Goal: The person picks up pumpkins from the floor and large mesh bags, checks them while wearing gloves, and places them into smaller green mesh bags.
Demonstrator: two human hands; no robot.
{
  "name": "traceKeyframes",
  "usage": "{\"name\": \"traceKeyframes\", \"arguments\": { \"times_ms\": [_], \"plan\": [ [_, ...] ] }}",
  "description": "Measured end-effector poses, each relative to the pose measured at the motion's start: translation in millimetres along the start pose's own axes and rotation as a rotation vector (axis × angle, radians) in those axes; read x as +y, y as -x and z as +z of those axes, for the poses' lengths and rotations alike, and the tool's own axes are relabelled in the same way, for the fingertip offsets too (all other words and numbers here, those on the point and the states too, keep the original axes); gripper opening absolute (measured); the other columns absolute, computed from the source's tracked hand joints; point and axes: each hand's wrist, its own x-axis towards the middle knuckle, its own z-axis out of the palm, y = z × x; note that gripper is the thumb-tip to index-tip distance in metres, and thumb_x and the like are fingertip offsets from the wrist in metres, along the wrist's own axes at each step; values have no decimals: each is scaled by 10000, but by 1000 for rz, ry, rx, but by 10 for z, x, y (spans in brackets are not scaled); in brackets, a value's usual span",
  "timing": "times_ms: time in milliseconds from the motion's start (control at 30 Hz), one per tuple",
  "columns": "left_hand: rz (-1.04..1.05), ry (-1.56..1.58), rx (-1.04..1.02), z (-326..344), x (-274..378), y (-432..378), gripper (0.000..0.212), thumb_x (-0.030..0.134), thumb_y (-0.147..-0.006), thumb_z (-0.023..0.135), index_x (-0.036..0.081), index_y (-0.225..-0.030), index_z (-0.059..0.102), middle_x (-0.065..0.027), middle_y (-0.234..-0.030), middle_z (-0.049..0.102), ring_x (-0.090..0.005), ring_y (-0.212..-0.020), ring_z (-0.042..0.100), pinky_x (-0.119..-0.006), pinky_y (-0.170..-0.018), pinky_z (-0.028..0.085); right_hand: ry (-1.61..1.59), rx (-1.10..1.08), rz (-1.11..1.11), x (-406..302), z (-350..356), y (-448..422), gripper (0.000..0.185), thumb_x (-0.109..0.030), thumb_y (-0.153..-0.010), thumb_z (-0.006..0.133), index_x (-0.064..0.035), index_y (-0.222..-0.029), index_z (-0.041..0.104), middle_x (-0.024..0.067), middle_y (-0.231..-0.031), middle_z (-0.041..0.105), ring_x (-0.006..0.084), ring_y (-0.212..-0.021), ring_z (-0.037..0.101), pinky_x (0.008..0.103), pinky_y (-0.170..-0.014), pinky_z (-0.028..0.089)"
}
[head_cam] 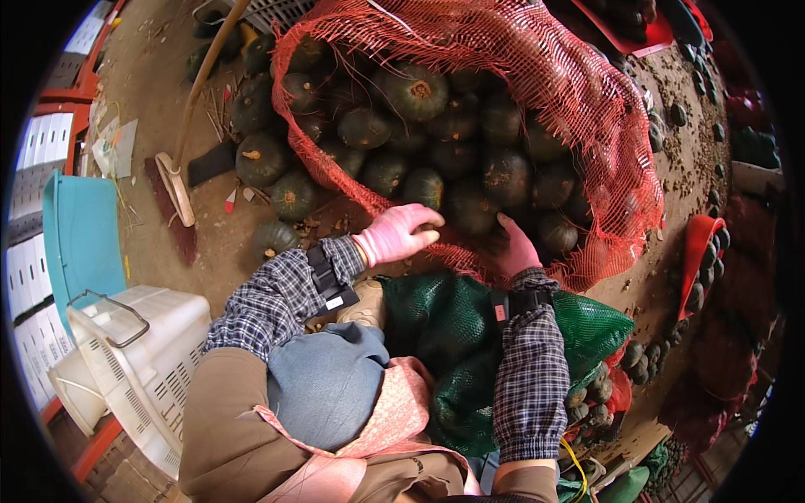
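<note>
A large red mesh sack (pixel 604 188) lies with its mouth wide, full of dark green squashes (pixel 412 93). My left hand (pixel 399 234), in a pink glove with bare fingertips, hovers at the sack's near rim, fingers curled and apart, nothing visible in them. My right hand (pixel 516 248), gloved the same way, reaches inside the near edge, thumb against a dark squash (pixel 471 207); its other fingers are hidden in shadow. A green mesh sack (pixel 465 352) drapes across my lap beneath the right forearm. More squashes (pixel 261 158) rest on the floor left of the red sack.
A wooden-handled broom (pixel 176 188) lies at the left, near a teal tub (pixel 85 232) and a white plastic crate (pixel 141 352). Small squashes (pixel 635 361) and a red scoop-like piece (pixel 695 258) are on the ground at the right. A grey crate (pixel 270 12) stands behind.
</note>
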Motion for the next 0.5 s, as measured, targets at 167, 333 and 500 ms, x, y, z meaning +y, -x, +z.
{"name": "traceKeyframes", "arguments": {
  "times_ms": [167,333,500],
  "plan": [
    [-152,-190,42,150,311,-562,689,336,-869,598,-43,-1387,348,-312,-1260,498,-414,-1072,575,-449,-941,466,1092,-220,-852,488,-345,-495,583,-103,-875,626,-79,-1408,390,129,-1318,554,212,-1211,527,330,-1012,442],
    [-247,-32,-27,-94,225,-752,603,395,-887,585,-35,-1294,470,-252,-1153,566,-321,-896,639,-411,-795,525,715,-92,-606,-77,366,40,596,-96,-797,741,-77,-1323,461,160,-1166,632,275,-1079,621,371,-955,480],
    [-318,79,-82,-7,432,-667,454,387,-889,593,17,-1152,590,-210,-1060,620,-326,-924,637,-408,-803,532,-38,272,-57,-373,491,240,784,-203,-632,871,54,-1244,454,172,-1127,605,246,-1012,613,340,-856,524]
  ]
}}
